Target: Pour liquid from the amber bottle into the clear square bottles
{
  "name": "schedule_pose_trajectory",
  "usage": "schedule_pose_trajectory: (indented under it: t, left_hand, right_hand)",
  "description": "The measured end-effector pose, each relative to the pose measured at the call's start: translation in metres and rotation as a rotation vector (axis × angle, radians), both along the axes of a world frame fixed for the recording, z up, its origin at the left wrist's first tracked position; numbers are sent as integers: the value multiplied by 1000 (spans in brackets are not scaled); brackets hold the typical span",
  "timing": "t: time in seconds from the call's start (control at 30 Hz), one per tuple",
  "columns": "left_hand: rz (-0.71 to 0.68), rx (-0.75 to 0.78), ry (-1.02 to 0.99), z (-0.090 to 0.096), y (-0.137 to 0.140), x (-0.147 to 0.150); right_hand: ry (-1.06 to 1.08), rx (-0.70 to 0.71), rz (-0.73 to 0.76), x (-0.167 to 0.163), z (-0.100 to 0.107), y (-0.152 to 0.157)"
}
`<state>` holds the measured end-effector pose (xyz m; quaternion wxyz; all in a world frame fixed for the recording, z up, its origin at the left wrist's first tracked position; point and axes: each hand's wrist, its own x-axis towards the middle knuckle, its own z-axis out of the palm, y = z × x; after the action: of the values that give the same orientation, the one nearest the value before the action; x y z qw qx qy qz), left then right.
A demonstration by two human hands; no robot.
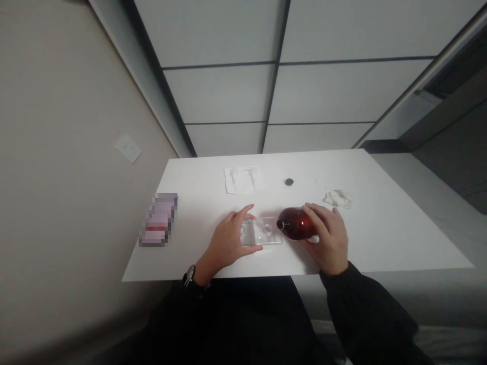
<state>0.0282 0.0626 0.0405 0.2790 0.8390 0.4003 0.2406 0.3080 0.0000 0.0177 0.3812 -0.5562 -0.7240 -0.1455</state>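
A brown glass bottle (299, 223) lies tipped in my right hand (329, 238), whose fingers wrap round its body. Its uncapped mouth faces left, over the right end of a clear plastic case (268, 235). I cannot make out any liquid leaving the bottle. My left hand (228, 239) spans the left end of that case, fingertips along the far side and thumb along the near side. Round hollows show in the case. Beyond the bottle, a small dark round cap (289, 182) rests on the table.
On the white table (198, 203), a white paper-like packet (239, 181) lies at the back. A crumpled tissue (338, 198) is at the right. Near the left edge sits a blurred-out pink item (160, 220). Panelled doors (220, 96) stand behind the table, a wall (76, 177) to the left.
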Motion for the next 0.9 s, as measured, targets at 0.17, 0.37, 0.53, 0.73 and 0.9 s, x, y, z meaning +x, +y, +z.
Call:
schedule_pose_trajectory:
  t: [0.17,0.37,0.53,0.73,0.9]
  left_hand:
    - [3,3,-6,0,-1,1]
    - [0,0,-15,0,0,0]
    - [-1,11,-5,0,1,0]
    - [-5,11,6,1,2,0]
    - [-7,21,-2,0,2,1]
  right_hand:
    - [-66,10,-14,-3,6,2]
    - [-154,13,-15,0,9,1]
    - [-162,74,-54,-6,13,2]
    - [-199,138,-80,-8,12,5]
    - [-233,151,-78,-7,11,7]
